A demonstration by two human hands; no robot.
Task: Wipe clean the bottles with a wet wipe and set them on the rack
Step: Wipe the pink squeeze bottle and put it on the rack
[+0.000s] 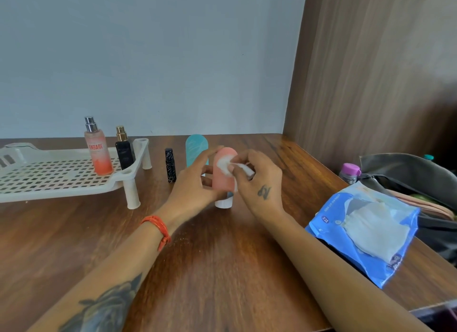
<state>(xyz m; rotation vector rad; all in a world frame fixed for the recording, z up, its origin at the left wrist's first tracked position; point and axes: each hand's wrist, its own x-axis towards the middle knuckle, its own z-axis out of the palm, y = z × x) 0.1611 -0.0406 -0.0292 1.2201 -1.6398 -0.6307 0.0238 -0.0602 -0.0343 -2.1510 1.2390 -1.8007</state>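
Wooden bench point(222, 257) against a pale wall. A pink bottle point(223, 176) is held upright on its white cap near the bench centre by the curled fingers of the left hand point(195, 181). A white wet wipe point(228, 164) is pinched by the right hand point(259, 181) and pressed to the bottle's upper front. Just behind stand a teal bottle point(196, 146) and a small black bottle point(170, 165). On the rack point(49, 176) at left, 2 spray bottles are set: an orange one point(98, 150) and a black one point(123, 148). A blue wipes pack point(366, 230) lies at right.
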